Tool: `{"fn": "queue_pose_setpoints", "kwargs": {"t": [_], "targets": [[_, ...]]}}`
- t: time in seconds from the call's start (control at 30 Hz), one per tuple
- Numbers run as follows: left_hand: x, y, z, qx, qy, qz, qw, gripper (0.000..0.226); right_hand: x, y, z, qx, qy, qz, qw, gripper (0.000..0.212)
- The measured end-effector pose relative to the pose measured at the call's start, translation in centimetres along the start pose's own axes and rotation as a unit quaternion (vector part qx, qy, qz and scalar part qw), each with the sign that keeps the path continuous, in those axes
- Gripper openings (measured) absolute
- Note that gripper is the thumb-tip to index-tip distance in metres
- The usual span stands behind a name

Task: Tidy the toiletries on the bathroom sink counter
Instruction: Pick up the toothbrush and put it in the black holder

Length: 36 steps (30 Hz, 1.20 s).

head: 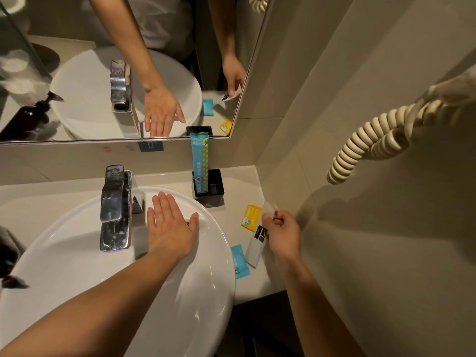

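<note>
My right hand [282, 235] pinches a long white sachet [256, 247] with a black label, held just above the counter right of the basin. A yellow sachet [250, 215] lies flat behind it and a small blue sachet [240, 261] lies in front, beside the basin. A tall blue and yellow packet [200, 164] stands upright in a black square holder [215, 188] at the back of the counter. My left hand [170, 224] rests flat, fingers spread, on the far rim of the white basin [206, 292], holding nothing.
A chrome tap [114, 207] stands behind the basin. A dark pump bottle [10, 253] sits at the left edge. A coiled cream cord [371, 140] hangs from the right wall. The mirror [77, 34] spans the back, and the beige counter [257, 279] ends near the right wall.
</note>
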State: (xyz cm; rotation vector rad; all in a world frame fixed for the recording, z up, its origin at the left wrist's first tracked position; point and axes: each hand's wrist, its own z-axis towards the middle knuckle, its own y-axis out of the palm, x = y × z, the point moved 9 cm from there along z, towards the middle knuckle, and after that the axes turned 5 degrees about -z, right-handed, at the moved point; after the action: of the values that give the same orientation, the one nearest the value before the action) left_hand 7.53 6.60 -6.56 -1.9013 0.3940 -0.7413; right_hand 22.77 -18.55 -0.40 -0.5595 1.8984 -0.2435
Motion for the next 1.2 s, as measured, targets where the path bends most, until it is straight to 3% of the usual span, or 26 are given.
{"fn": "queue_pose_setpoints", "kwargs": {"t": [0.33,0.5,0.77,0.87,1.2], "targets": [[0.0,0.0,-0.1,0.000,0.006,0.000,1.000,0.086,-13.8,3.8,0.7,-0.099,-0.112,0.118,0.982,0.006],[-0.2,0.1,0.1,0.002,0.005,-0.008,1.000,0.087,-17.5,7.8,1.4,-0.163,-0.145,0.140,0.966,0.009],[-0.1,0.2,0.1,-0.017,0.001,-0.012,1.000,0.086,-15.3,12.6,3.9,-0.196,-0.122,0.038,0.972,0.007],[-0.2,0.2,0.1,-0.023,0.000,-0.011,1.000,0.086,-13.9,13.4,4.8,-0.195,-0.110,0.009,0.975,0.017],[-0.2,0.4,0.3,-0.030,-0.006,0.003,1.000,0.086,-11.5,15.1,7.0,-0.219,-0.057,0.010,0.974,0.018]]}}
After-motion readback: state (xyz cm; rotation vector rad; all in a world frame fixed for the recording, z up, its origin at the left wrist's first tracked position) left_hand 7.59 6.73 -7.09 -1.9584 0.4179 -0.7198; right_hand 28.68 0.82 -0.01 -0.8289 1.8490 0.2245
